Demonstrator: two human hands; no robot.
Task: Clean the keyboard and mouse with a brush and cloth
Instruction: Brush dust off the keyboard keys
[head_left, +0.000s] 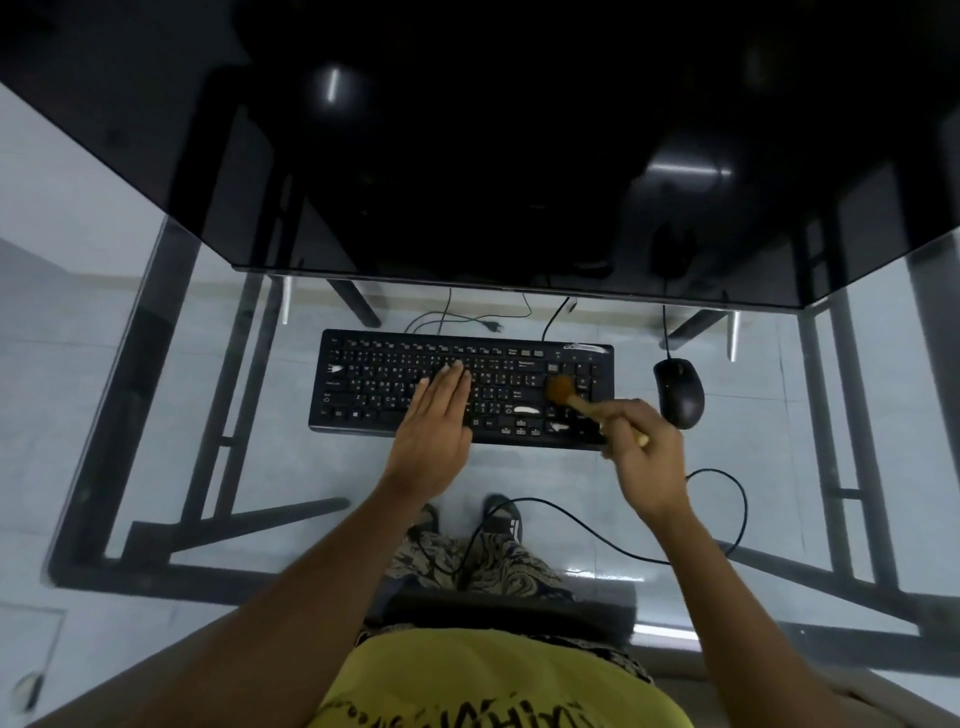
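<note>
A black keyboard (384, 364) lies on a glass desk, with several white patches on its keys. My left hand (434, 426) rests flat on the keyboard's middle, fingers together and pointing away from me. My right hand (636, 457) grips the wooden handle of a small brush (563, 391), whose brown bristles touch the keys at the keyboard's right end. A black wired mouse (679, 392) sits on the glass just right of the keyboard, untouched. No cloth is visible.
A dark raised glass shelf (467, 156) overhangs the far side of the desk. The black metal frame (166, 364) shows through the glass top. A cable (727, 499) loops near my right wrist. My legs and feet show below.
</note>
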